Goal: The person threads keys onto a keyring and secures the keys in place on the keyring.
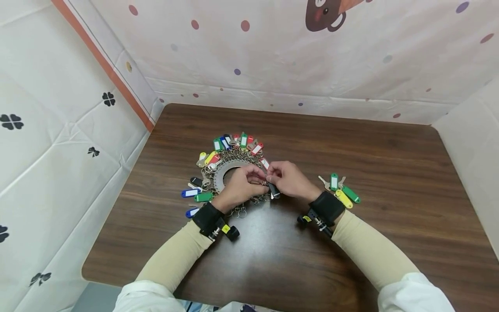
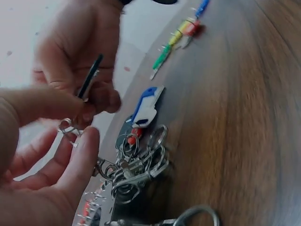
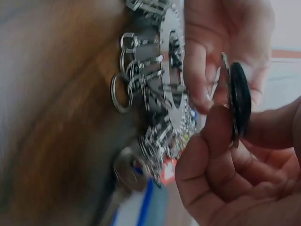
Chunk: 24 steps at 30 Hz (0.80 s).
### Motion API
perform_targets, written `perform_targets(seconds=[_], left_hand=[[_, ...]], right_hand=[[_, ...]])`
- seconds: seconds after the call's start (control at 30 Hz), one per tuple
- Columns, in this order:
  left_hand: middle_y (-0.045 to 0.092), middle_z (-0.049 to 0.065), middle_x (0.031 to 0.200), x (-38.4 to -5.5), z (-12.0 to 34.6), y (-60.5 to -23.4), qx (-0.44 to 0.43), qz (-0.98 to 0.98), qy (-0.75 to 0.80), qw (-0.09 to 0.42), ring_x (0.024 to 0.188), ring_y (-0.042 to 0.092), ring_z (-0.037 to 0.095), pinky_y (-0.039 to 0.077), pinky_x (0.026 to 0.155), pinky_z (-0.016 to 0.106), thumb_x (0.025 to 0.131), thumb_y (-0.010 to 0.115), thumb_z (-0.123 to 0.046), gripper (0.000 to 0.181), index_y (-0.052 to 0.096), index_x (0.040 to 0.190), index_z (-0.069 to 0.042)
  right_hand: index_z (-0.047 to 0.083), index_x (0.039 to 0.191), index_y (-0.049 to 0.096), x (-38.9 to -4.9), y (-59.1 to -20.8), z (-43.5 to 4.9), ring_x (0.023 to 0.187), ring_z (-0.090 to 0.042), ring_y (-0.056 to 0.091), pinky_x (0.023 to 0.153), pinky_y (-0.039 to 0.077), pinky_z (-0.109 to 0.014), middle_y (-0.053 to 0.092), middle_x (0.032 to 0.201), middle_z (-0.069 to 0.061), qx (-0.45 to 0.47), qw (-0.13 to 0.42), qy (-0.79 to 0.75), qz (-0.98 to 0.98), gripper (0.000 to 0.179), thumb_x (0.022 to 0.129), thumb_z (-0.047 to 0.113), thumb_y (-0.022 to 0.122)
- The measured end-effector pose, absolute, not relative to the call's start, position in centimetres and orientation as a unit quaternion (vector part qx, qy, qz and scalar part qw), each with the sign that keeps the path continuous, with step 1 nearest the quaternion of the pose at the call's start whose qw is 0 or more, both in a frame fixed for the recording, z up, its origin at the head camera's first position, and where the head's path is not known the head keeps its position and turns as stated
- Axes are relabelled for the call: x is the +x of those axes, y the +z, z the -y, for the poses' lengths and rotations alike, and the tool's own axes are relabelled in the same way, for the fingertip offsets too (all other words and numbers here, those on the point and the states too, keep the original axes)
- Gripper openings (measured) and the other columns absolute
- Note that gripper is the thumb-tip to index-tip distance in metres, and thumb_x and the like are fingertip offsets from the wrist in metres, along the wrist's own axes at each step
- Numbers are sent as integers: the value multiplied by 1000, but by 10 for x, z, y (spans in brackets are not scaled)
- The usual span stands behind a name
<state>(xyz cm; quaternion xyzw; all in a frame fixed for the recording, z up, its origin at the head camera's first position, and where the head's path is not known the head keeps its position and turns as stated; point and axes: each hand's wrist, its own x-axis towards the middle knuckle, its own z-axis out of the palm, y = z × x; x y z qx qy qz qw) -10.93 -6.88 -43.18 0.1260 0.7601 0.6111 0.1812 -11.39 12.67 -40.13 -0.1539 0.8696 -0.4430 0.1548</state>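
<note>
A flat metal ring (image 1: 217,177), hung all round with small clasps, split rings, keys and coloured tags, lies on the table. Over its right side my left hand (image 1: 242,185) pinches a small split ring (image 2: 67,126) between thumb and fingers. Right beside it, my right hand (image 1: 291,178) grips a black key tag (image 3: 241,101) with a key (image 3: 226,82) lying along it. The two hands' fingertips are close together. Part of the metal ring is hidden under my left hand.
To the right on the brown table (image 1: 397,173) lies a small group of keys with a green tag (image 1: 351,194) and a yellow tag (image 1: 344,199). Blue, green, yellow and red tags fan out from the ring's left and far sides. Patterned sheets (image 1: 273,52) stand behind the table.
</note>
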Motion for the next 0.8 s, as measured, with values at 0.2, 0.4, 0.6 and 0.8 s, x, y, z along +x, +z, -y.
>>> perform_targets(seconds=[0.2,0.4,0.6,0.8], left_hand=[[78,9,103,-111,67,-428,208,-852,473,81,94,76,20,60,80,25,86,80,-8,23,74,108,-7],[80,2,103,-115,70,-424,301,-886,354,-5,92,76,14,61,80,29,84,87,-19,25,79,107,-12],[82,1,100,-117,71,-422,337,-895,288,-49,93,77,15,61,81,33,85,87,-25,25,80,105,-11],[82,2,101,-118,71,-421,333,-903,268,-48,93,77,15,62,80,33,88,84,-22,23,79,107,-10]], right_hand=[[7,95,72,-112,-390,-128,69,-13,55,66,46,-28,69,79,-5,-210,134,-362,-898,6,99,6,67],[7,101,77,-107,-389,-129,76,-15,63,73,56,-36,74,90,-4,-254,73,-290,-920,11,97,5,67],[8,95,76,-103,-396,-128,74,-16,62,68,56,-37,69,86,-3,-304,-9,-230,-924,14,92,-2,66],[8,97,74,-100,-400,-129,66,-16,55,59,51,-34,64,85,-5,-335,-51,-186,-922,20,85,-4,64]])
